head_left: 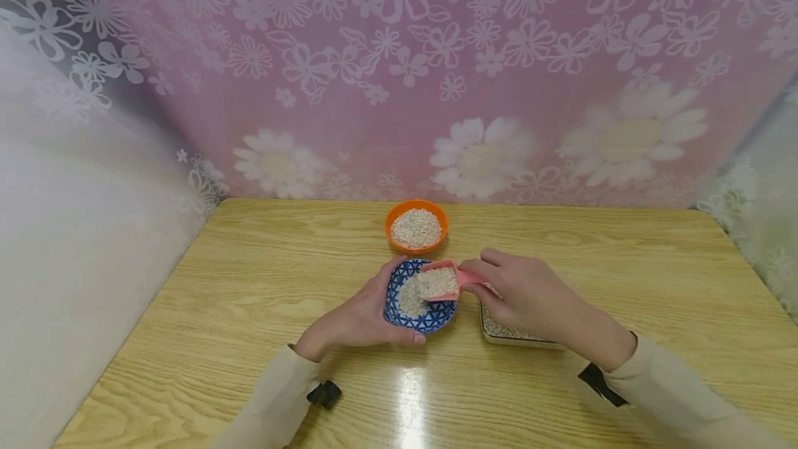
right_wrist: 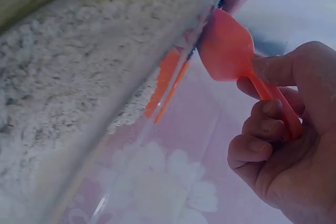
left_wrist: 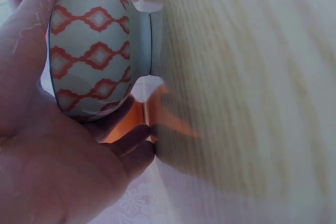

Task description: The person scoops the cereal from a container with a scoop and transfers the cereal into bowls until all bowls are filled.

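My left hand [head_left: 358,316] holds a small bowl [head_left: 438,318], thumb at its near side and fingers round the far side. Inside, the bowl has a blue-and-white triangle pattern, and pale oat flakes lie in it. The left wrist view shows the white outer wall of the bowl [left_wrist: 97,51] with red motifs, its foot by the tabletop. Between its thumb and fingers my right hand [head_left: 530,293] grips a pink scoop [head_left: 465,277] by the handle. Heaped with flakes, the scoop is over the bowl's right part. Its underside shows in the right wrist view.
An orange bowl [head_left: 389,240] full of flakes stands just behind the patterned bowl. Beneath my right hand is a clear rectangular container [head_left: 520,342], also holding flakes. The wooden table [head_left: 262,262] ends at a pink flowered curtain [head_left: 374,109].
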A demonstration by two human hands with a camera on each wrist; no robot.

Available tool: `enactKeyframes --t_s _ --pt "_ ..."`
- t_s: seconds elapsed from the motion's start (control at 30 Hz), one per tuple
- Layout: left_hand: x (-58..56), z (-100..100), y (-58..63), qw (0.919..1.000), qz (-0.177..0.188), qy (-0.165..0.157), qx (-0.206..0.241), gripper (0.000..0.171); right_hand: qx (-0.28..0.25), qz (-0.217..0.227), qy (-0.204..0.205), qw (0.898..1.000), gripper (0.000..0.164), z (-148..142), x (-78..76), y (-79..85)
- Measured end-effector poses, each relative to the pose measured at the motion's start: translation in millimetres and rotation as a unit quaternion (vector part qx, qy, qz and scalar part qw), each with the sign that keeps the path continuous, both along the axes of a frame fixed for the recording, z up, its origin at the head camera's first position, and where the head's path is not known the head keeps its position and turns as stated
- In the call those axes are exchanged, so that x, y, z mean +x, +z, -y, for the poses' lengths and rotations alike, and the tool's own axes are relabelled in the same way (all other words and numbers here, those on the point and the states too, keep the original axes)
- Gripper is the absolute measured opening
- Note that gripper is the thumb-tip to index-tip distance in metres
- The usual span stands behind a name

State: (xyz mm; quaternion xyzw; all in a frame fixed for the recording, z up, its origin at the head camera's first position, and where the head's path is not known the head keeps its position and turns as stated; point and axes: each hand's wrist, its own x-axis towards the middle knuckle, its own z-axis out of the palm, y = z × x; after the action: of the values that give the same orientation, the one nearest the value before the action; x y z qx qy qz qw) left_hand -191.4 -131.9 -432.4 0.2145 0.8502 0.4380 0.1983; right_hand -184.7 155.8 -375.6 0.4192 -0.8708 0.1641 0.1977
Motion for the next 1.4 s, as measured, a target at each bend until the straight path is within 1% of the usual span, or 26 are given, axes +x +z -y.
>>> enactKeyframes --t_s 0.23,0.4,0.53,0.7,0.77,0.83,0.9,1.0,1.1,1.2,1.3,1.4 --pt "0.6 0 0.7 0.9998 0.001 0.008 -0.016 0.127 0.029 -0.006 -0.003 1.000 0.016 3 2.2 11.8" --pt "0.8 -1 0.2 0.9998 -0.004 0.007 -0.018 0.127 0.051 -0.012 -0.010 0.999 0.016 5 4.0 19.4" --pt "0.3 -1 0.1 0.9998 -0.011 0.009 -0.016 0.125 0.063 -0.056 0.002 0.996 0.017 6 4.5 22.4" --pt "-1.7 0 -1.3 0.9995 -0.019 0.014 -0.022 0.125 0.091 -0.124 0.027 0.988 0.022 5 5.9 23.7" --pt "-2.7 1 -1.8 0.9993 -0.022 0.016 -0.025 0.125 0.105 -0.143 0.034 0.984 0.022 5 7.0 23.4" --pt "-3.5 1 -2.3 0.9993 -0.024 0.016 -0.024 0.124 0.113 -0.151 0.039 0.981 0.020 4 7.9 22.3" --pt "-4.1 2 -2.6 0.9994 -0.023 0.017 -0.021 0.124 0.107 -0.142 0.041 0.983 0.021 4 8.8 20.4" --pt "-4.9 3 -3.1 0.9995 -0.022 0.018 -0.016 0.122 0.075 -0.109 0.041 0.990 0.022 2 9.5 16.0" --pt "-5.6 6 -2.9 0.9994 -0.021 0.021 -0.015 0.122 0.034 -0.069 0.029 0.997 0.018 -1 9.3 10.6" --pt "-7.3 9 -2.6 0.9996 -0.016 0.020 -0.008 0.122 -0.006 -0.034 0.010 0.999 0.017 -4 7.7 4.7" --pt "-9.0 12 -2.3 0.9998 -0.015 0.016 0.000 0.121 -0.045 0.025 -0.013 0.999 0.026 -10 6.1 -0.9" --pt "-9.2 13 -1.9 0.9998 -0.019 0.009 0.000 0.122 -0.080 0.094 -0.035 0.992 0.027 -17 6.1 -5.7"
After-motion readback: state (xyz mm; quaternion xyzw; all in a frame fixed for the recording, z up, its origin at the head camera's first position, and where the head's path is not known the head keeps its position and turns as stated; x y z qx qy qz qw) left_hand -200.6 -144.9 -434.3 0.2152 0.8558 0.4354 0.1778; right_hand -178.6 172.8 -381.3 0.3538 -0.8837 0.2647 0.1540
